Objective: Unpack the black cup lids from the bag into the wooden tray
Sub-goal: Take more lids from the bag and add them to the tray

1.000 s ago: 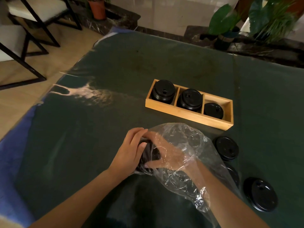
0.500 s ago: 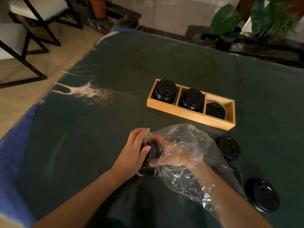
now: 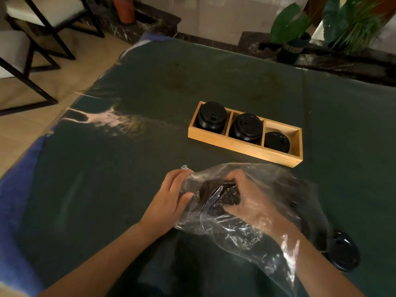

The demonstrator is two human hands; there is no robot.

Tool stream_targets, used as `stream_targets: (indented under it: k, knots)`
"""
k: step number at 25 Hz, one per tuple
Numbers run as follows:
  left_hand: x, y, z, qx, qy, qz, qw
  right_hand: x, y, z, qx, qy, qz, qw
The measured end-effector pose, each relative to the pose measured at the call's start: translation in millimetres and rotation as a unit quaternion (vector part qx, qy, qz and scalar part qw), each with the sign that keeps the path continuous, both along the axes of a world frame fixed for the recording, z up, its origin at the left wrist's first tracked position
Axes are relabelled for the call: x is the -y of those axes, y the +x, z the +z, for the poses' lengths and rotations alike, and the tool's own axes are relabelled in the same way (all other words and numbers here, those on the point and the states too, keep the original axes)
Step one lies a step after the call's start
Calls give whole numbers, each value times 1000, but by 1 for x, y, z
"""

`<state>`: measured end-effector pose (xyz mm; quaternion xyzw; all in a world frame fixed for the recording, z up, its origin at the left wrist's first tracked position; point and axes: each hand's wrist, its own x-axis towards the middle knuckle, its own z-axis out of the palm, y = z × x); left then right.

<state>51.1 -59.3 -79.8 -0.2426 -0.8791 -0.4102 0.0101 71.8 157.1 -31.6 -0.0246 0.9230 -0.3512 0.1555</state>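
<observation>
A clear plastic bag point(image 3: 285, 189) lies on the dark green table in front of me. My right hand point(image 3: 248, 198) is inside it, closed on a stack of black cup lids point(image 3: 216, 196). My left hand point(image 3: 171, 200) pinches the closed end of the bag from outside, beside that stack. Beyond the bag lies the wooden tray point(image 3: 233, 144) with three compartments: a tall lid stack point(image 3: 211, 116) on the left, another point(image 3: 247, 128) in the middle, a low one point(image 3: 276, 142) on the right. A loose lid point(image 3: 342, 251) lies at the right, partly behind the bag.
The table's left edge has a blue cloth point(image 3: 12, 211) hanging off it. Black-framed chairs point(image 3: 32, 39) stand on the floor at far left. Potted plants point(image 3: 293, 35) line a ledge behind the table.
The bag has lifted and spread to the right, hiding the loose lids near the tray. My right hand has tightened on the stack inside; my left hand has shifted its pinch on the bag end.
</observation>
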Motion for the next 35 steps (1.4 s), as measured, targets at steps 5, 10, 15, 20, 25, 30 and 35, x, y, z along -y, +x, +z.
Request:
stream_targets:
  k: [5, 10, 15, 20, 25, 30, 35]
  knots:
    - [-8, 0, -4, -24, -20, -7, 999, -13, 46, -37, -192, 248, 36, 949]
    - [-12, 2, -6, -20, -38, -3, 999, -13, 67, -54, -161, 236, 44, 957]
    - [-16, 4, -5, -15, -51, 1, 999, -8, 75, -59, -141, 133, -39, 980]
    - [-18, 2, -5, -32, -123, -39, 991, 0, 73, -69, -93, 112, -78, 986]
    - [-25, 4, -13, -44, -208, -108, 971, -3, 71, -75, -82, 126, -25, 988]
    - [-28, 5, -22, -29, -244, -102, 964, -17, 82, -66, -145, 125, -59, 980]
    - [-36, 12, -28, -19, -273, -99, 957, -61, 120, -38, -206, 87, -99, 970]
